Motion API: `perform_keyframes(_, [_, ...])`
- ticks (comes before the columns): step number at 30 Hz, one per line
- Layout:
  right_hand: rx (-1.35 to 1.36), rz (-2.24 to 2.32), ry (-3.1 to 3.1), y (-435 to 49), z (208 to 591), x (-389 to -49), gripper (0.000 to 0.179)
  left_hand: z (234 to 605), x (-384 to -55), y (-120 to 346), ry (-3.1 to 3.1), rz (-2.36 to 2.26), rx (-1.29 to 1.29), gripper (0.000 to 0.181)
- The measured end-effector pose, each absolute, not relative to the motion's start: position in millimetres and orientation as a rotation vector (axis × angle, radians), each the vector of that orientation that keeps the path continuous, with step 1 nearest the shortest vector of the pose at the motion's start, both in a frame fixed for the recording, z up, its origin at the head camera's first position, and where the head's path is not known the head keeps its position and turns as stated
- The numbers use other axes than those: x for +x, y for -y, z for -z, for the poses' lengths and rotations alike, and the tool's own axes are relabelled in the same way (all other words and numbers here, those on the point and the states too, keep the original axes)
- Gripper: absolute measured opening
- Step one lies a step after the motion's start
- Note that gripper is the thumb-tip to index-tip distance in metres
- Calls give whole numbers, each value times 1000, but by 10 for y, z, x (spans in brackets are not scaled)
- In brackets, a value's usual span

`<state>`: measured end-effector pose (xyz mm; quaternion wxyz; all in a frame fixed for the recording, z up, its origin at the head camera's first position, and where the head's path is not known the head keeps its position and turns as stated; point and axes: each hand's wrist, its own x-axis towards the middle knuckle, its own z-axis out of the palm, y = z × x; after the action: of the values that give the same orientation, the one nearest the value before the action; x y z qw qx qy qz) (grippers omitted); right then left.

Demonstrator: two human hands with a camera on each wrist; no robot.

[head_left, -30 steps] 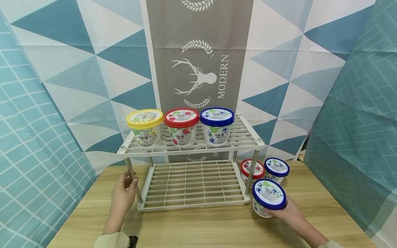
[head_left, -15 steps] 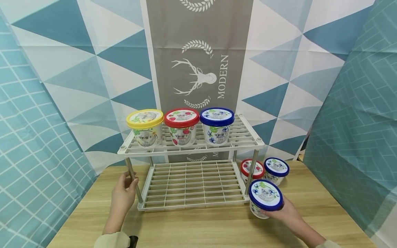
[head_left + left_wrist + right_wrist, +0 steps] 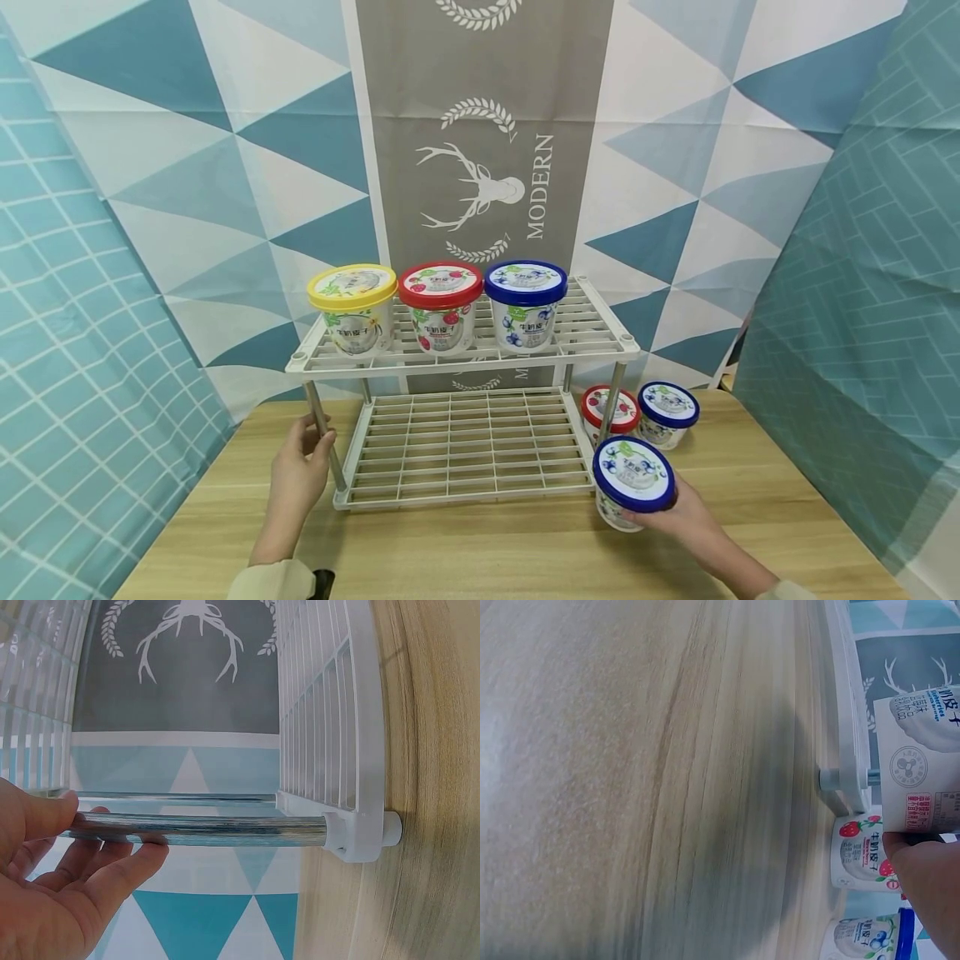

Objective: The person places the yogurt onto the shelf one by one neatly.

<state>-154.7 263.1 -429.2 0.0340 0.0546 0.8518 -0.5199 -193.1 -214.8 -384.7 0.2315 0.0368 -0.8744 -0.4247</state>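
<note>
My left hand (image 3: pixel 298 473) grips the front left metal post (image 3: pixel 240 831) of a white two-tier rack (image 3: pixel 465 502), thumb on one side and fingers on the other. In my right hand (image 3: pixel 688 510) is a white paper tub with a blue lid (image 3: pixel 634 473) and blueberry print, gripped from its right side. This tub is held off the wooden table, just in front of the rack's front right corner, tilted a little. The right wrist view shows its printed wall (image 3: pixel 922 761) close up, with most of my fingers hidden behind it.
A yellow-lidded tub (image 3: pixel 352 310), a red-lidded tub (image 3: pixel 441 307) and another blue-lidded tub (image 3: pixel 525 307) line the top shelf. Right of the rack, a red-lidded strawberry tub (image 3: pixel 611 408) and a blue-lidded tub (image 3: pixel 669 413) stand on the table (image 3: pixel 480 554). Patterned cloth hangs behind.
My right hand has carried the blue-lidded tub slightly left and toward me, nearer the rack's front right corner. My left hand keeps its grip on the post.
</note>
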Motion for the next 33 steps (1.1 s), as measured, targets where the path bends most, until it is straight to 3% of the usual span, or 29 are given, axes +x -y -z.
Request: perform_keyframes(33, [87, 1625, -2625, -2421, 4270, -1613, 94, 3845, -1928, 2149, 2402, 1178, 110, 28])
